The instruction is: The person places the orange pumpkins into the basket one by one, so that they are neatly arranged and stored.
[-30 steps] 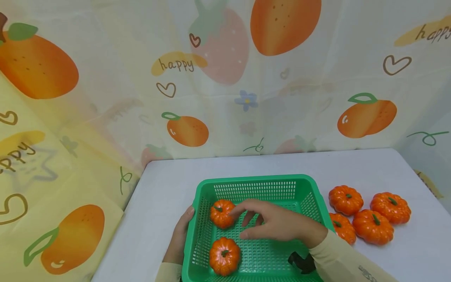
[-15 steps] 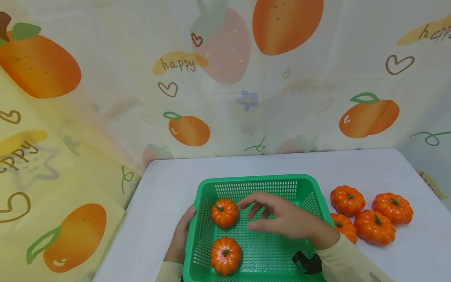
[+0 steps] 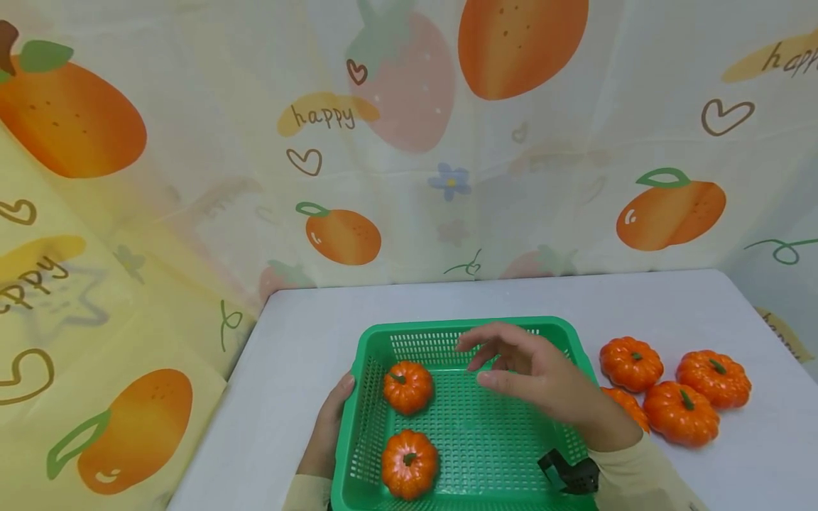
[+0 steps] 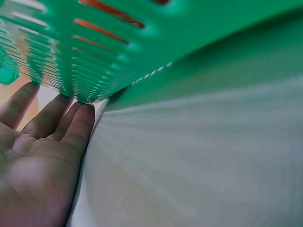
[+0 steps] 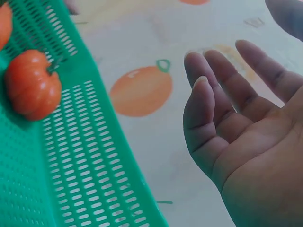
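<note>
The right hand [image 3: 543, 376] hovers over the green basket [image 3: 549, 328], fingers relaxed, gripping nothing, right of the far pumpkin [image 3: 407, 387]. The left hand [image 3: 326, 429] presses flat against the basket's left wall on the worktop [image 3: 639, 298].

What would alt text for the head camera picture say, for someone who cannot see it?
An empty right hand hovers over a green perforated plastic basket holding two small orange toy pumpkins. The left hand touches its left side; four more pumpkins lie on the white table.
</note>
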Motion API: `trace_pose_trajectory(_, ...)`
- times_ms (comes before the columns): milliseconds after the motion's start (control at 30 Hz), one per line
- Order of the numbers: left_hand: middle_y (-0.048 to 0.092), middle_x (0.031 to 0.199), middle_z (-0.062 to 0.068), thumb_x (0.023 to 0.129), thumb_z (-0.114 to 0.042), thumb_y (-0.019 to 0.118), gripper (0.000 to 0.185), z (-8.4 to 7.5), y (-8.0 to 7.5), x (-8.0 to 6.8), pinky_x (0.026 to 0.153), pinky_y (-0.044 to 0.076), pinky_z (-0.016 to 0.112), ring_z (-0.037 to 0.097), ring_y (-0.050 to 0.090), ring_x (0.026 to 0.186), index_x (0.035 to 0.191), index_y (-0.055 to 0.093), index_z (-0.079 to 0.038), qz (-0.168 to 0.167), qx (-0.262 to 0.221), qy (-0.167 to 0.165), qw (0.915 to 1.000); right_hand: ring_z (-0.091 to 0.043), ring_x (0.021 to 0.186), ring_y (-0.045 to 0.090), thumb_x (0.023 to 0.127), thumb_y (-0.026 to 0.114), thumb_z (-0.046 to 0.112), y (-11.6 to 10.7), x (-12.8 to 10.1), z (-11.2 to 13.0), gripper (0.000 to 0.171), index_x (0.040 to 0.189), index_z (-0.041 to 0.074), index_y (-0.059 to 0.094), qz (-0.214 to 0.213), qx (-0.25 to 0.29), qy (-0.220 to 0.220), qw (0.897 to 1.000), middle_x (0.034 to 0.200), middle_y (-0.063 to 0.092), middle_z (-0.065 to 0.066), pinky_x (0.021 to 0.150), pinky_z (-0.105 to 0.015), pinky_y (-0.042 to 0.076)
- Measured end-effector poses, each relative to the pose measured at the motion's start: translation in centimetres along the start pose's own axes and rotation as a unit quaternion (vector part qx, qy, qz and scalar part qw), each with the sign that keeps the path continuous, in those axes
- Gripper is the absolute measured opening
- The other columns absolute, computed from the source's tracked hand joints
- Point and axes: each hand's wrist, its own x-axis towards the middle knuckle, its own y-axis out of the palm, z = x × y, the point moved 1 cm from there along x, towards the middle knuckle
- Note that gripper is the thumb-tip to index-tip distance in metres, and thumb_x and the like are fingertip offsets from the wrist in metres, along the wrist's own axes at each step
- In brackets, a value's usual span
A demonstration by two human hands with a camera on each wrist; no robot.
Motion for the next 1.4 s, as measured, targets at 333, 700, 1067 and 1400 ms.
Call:
trace_pose_trajectory(333,0.035,0.166,0.028,0.111,-0.050,0.037,0.074,3.0,-1.7,1.1,0.114,0.040,0.064,0.048,0.038,0.150,0.175,0.022,-0.017,-0.015,-0.023,0.009,0.9996,-0.032,0.116,0.065,0.107,0.056,-0.010,-1.4,-0.7,0.7,0.039,0.146,-0.004,0.056,-0.061,0.025,-0.026,0.997,0.141,0.061,-0.019,0.095,-0.036,0.057)
trace_pose_trajectory(700,0.036,0.165,0.025,0.112,-0.050,0.037,0.069,2.3,-1.6,0.8,0.117,0.038,0.062,0.046,0.038,0.151,0.174,0.025,-0.022,-0.005,-0.028,0.002,0.9996,-0.031,0.116,0.066,0.104,0.051,-0.018,-2.3,-2.0,1.9,0.044,0.148,-0.010,0.051,-0.105,0.007,-0.081,0.991,0.142,0.061,-0.022,0.096,-0.032,0.056)
trace_pose_trajectory(1067,0.038,0.162,0.027,0.113,-0.050,0.036,0.069,2.1,-1.6,0.8,0.116,0.040,0.058,0.044,0.042,0.147,0.174,0.024,-0.020,0.001,-0.024,0.001,0.9997,-0.028,0.117,0.066,0.105,0.047,-0.019,-3.9,-3.7,0.8,0.046,0.150,-0.011,0.049,-0.132,-0.010,-0.062,0.989,0.143,0.061,-0.019,0.099,-0.030,0.055)
trace_pose_trajectory(1400,0.037,0.160,0.029,0.114,-0.050,0.035,0.069,2.2,-1.6,1.0,0.114,0.043,0.057,0.045,0.042,0.147,0.174,0.021,-0.019,0.021,-0.034,0.003,0.9992,-0.027,0.117,0.065,0.102,0.048,-0.022,-5.0,-5.4,0.8,0.046,0.148,-0.014,0.049,-0.173,-0.044,-0.042,0.983,0.140,0.062,-0.020,0.099,-0.028,0.054)
